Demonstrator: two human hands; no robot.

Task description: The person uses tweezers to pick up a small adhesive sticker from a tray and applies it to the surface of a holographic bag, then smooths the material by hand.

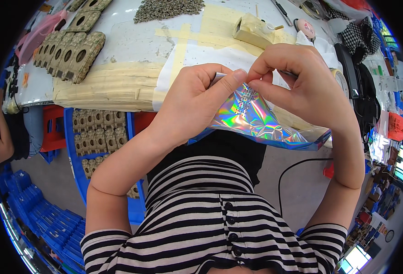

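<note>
A shiny holographic bag (265,119) hangs between my hands at the table's front edge, its lower part creased and bulging toward my lap. My left hand (194,98) is closed, thumb and forefinger pinching the bag's upper left. My right hand (304,82) pinches the upper edge close to my left thumb, its other fingers curled. Small silvery specks (245,99) show on the bag below the fingertips; I cannot tell whether they lie inside or are printed on. My fingers hide most of the bag's top edge.
Camouflage-patterned cases with round holes (69,55) stand in rows at the left of the table. Small grey parts (167,10) lie heaped at the back. A tape-covered block (252,32) sits behind my right hand. Below the left edge, a blue tray (69,137) holds more cases.
</note>
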